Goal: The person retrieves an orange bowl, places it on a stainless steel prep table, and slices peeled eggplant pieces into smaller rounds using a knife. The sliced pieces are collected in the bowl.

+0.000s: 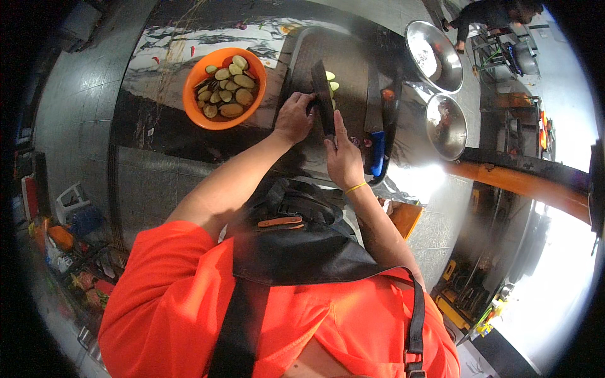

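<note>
My right hand (344, 160) is closed round the handle end of a dark, broad-bladed knife (323, 97), its index finger stretched along the blade. Close to the blade's left side, over a dark cutting board (307, 54), is my left hand (295, 118) with bent fingers; whether it holds a piece is hidden. Pale green vegetable slices (333, 86) lie in a row just right of the blade. To the left stands an orange plastic bowl (189, 101) of oval vegetable slices with some red pieces. A second knife with a blue handle (377, 153) lies at the board's right side.
Two steel bowls (409, 40) (446, 126) stand to the right, both with some contents. Small red scraps (156, 60) lie on the marble-patterned table (165, 45). Another person (491, 16) in dark clothes is at the upper right, near metal racks.
</note>
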Demonstrator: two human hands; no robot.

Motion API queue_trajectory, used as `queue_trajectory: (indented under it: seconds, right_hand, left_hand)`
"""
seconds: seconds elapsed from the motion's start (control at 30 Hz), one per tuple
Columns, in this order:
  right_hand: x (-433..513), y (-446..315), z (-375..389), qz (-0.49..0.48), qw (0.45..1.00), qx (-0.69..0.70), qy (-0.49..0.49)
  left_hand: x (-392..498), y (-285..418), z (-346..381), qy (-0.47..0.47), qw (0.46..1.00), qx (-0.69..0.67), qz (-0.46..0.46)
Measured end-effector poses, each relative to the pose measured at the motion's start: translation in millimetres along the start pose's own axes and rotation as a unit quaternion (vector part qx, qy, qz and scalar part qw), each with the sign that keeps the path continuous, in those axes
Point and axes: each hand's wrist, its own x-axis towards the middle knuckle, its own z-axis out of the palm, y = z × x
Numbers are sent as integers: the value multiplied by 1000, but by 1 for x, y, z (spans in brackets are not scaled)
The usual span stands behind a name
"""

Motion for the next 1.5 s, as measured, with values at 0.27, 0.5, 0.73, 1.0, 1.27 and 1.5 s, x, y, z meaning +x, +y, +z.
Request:
queue_trajectory:
  seconds: [0.27, 0.5, 0.73, 1.0, 1.27, 1.5]
  right_hand:
    - [40, 7, 13, -2, 1000, -9, -14]
    - [43, 7, 7, -6, 1000, 6, 3]
    - [8, 1, 0, 2, 1000, 2, 0]
    - [8, 3, 4, -4, 1000, 25, 10]
    - [43, 14, 29, -22, 1000, -6, 1]
    - [43, 12, 31, -22, 999, -41, 10]
  left_hand:
    - [2, -5, 4, 6, 1000, 11, 13]
    - [2, -7, 4, 25, 1000, -8, 14]
    - [0, -6, 4, 22, 1000, -22, -4]
    - [0, -4, 2, 26, 999, -18, -4]
    - [3, -11, 2, 31, 1000, 4, -1]
    - [-7, -10, 4, 38, 998, 15, 37]
